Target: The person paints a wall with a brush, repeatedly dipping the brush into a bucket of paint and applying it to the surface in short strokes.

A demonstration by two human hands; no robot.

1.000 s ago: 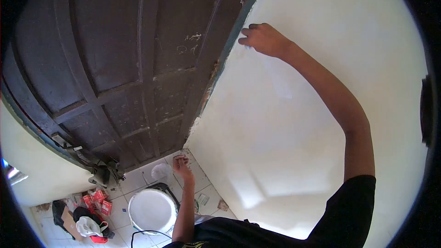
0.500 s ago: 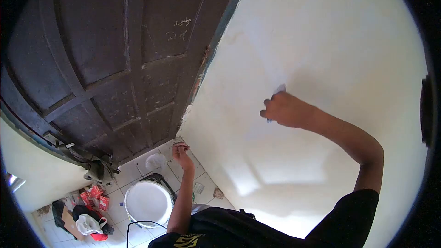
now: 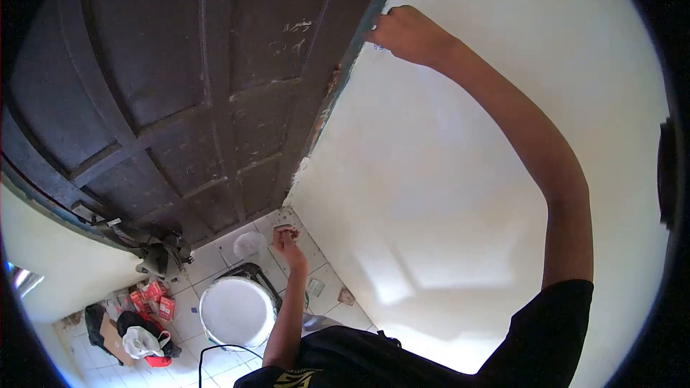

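My right hand (image 3: 410, 34) is closed at the top of the cream wall (image 3: 460, 144), beside the blue-grey edge of the dark door frame (image 3: 372, 25). A small pale piece of something shows under its fingers, too hidden to name. Lower down, my left hand (image 3: 286, 241) is held over the tiled floor near the corner, fingers bent together around something small and dark that I cannot make out. Below and left of it stands a round bucket (image 3: 238, 312) with a white top.
A panelled brown door (image 3: 172, 65) fills the upper left. On the tiled floor (image 3: 208, 262) lie red packets (image 3: 166, 308), a white plastic bag (image 3: 142, 343), a clear bag (image 3: 249, 244) and a brown scrap (image 3: 346, 296). A black cable (image 3: 200, 366) runs near the bucket.
My right hand has moved up and left across the wall to the door frame edge, and the arm is stretched farther. My left hand has stayed nearly in place as the view shifted slightly.
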